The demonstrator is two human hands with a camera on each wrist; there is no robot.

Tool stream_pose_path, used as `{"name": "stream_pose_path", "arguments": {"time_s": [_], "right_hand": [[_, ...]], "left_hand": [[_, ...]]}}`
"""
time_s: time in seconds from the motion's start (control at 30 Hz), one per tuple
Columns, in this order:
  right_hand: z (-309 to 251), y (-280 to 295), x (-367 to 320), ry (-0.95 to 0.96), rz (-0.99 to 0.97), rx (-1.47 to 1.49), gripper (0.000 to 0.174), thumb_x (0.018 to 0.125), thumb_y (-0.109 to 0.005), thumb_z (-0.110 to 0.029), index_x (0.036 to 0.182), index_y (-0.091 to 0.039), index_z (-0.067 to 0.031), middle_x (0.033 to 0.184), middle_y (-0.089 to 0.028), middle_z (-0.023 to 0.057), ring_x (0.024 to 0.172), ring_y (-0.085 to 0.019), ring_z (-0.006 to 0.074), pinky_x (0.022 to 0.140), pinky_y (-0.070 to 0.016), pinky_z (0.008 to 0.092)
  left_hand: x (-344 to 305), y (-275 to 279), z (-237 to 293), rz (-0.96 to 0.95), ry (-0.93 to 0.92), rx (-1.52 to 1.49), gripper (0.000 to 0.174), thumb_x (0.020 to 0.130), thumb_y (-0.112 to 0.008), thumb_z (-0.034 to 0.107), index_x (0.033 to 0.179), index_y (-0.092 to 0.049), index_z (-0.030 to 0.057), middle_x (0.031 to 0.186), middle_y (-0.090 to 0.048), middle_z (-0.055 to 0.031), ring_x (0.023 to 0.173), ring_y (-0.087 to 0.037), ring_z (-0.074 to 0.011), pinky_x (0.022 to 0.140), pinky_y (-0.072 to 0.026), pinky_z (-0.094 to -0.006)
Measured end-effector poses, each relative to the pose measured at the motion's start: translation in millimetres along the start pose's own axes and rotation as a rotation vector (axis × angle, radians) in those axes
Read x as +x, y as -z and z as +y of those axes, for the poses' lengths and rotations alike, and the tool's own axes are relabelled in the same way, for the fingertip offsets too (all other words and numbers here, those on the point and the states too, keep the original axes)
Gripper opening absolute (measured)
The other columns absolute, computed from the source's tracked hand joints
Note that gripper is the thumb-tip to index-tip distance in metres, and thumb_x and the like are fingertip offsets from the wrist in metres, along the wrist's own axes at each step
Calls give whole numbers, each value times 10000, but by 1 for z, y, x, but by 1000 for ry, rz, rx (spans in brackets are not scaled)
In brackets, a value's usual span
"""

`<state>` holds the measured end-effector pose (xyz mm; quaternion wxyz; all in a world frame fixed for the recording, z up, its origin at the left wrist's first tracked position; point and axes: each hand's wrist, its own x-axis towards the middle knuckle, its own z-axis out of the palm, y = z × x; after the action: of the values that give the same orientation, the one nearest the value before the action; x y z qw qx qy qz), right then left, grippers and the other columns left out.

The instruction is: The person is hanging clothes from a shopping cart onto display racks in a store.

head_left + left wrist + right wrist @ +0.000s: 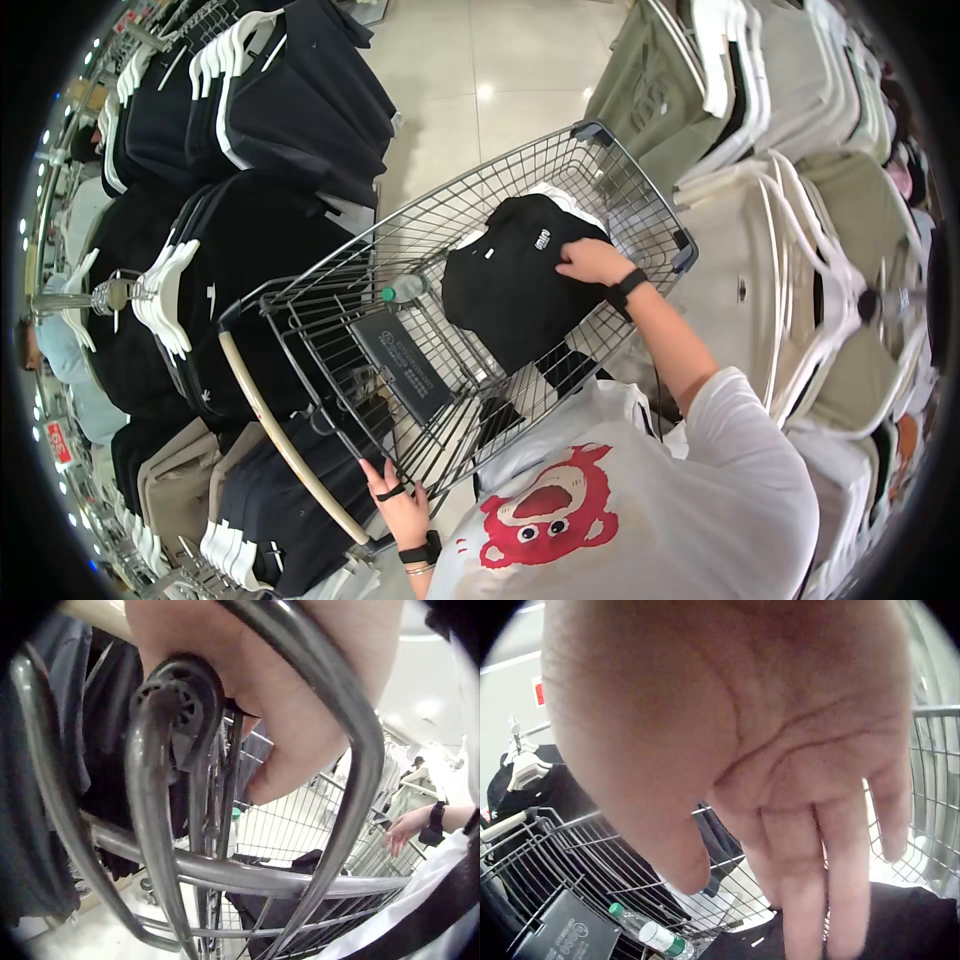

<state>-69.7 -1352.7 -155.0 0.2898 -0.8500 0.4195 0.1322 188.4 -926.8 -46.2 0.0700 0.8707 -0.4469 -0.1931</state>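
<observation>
A wire shopping cart (400,215) stands before me, seen in all three views. My left hand (402,515) grips its rim near the handle end, with its thumb bent down past the bars in the left wrist view. Inside the cart lies a black T-shirt (520,270) with a small white print on its chest, spread over something white. Over the shirt, next to that print, is my right hand (597,263). In the right wrist view its fingers (804,915) reach down, extended, toward the black cloth, with nothing held in the palm.
A bottle with a green cap (405,289) lies in the cart beside a dark printed panel (402,365). Black clothes (250,270) on white hangers line the left side. Beige and olive garments (740,270) hang close on the right. Tiled floor (470,70) lies beyond the cart.
</observation>
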Motion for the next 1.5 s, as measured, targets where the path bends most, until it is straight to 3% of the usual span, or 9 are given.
{"name": "stream_pose_path", "arguments": {"time_s": [0.27,0.37,0.47,0.67,0.8,1.0,1.07,1.27,1.5], "right_hand": [[39,-69,151,-71,-169,-21,422,756,-620,-213,1141,-560,-51,1270,-492,150,1141,-484,332,864,-452,456],[53,-92,165,-207,58,-186,398,804,-539,-127,1195,-501,-62,1343,-401,125,1225,-369,330,945,-361,500],[74,-93,178,-316,65,-125,492,750,-634,-152,1195,-437,-75,1247,-464,104,1156,-444,290,926,-396,451],[78,-87,179,-129,413,-159,136,755,-646,-153,864,-580,-104,937,-563,56,952,-508,281,807,-408,413],[63,-68,166,-50,437,338,82,778,-616,-102,804,-542,-78,757,-590,89,811,-552,321,695,-442,402],[10,5,109,-46,384,1108,82,876,-563,-97,836,-494,-78,696,-508,-7,710,-495,96,655,-406,255],[-11,32,72,260,387,1512,61,895,-542,-81,882,-484,-71,793,-450,-58,783,-407,21,712,-376,208],[-76,124,-69,795,20,1340,131,894,-556,-132,859,-466,-44,886,-460,25,843,-421,130,807,-358,268],[-88,121,-210,1036,218,1347,219,815,-650,-190,704,-538,-38,729,-528,105,639,-480,231,601,-378,334]], "left_hand": [[6,-17,2,9,105,54,659,746,-633,97,1333,-352,-3,1467,-105,-278,1268,-279,-479,1032,-287,-495],[4,-19,25,40,224,-25,679,736,-613,34,1347,-321,-14,1481,-77,-260,1319,-220,-449,1057,-278,-433],[1,-25,35,62,316,-2,687,723,-606,12,1344,-314,-33,1493,-72,-233,1341,-189,-436,1059,-281,-426],[14,-17,57,44,374,-13,668,724,-579,-24,1341,-324,-35,1493,-80,-231,1334,-205,-435,1048,-296,-426],[31,-10,71,239,320,-50,630,737,-565,-53,1326,-344,-22,1493,-85,-227,1349,-183,-421,1060,-276,-424],[112,6,109,293,-57,-265,589,755,-549,-55,1314,-380,22,1494,-109,-214,1373,-165,-376,1097,-196,-433],[145,12,125,276,-212,-334,573,759,-555,-58,1305,-398,21,1474,-203,-201,1351,-238,-360,1093,-217,-413],[227,35,181,59,-578,-615,437,783,-569,30,1218,-533,31,1442,-326,-145,1319,-328,-289,1083,-230,-403],[216,46,247,-303,-1112,-571,839,584,-795,329,1332,-458,152,1521,-61,-155,1400,-116,-311,1045,41,-615]]}}
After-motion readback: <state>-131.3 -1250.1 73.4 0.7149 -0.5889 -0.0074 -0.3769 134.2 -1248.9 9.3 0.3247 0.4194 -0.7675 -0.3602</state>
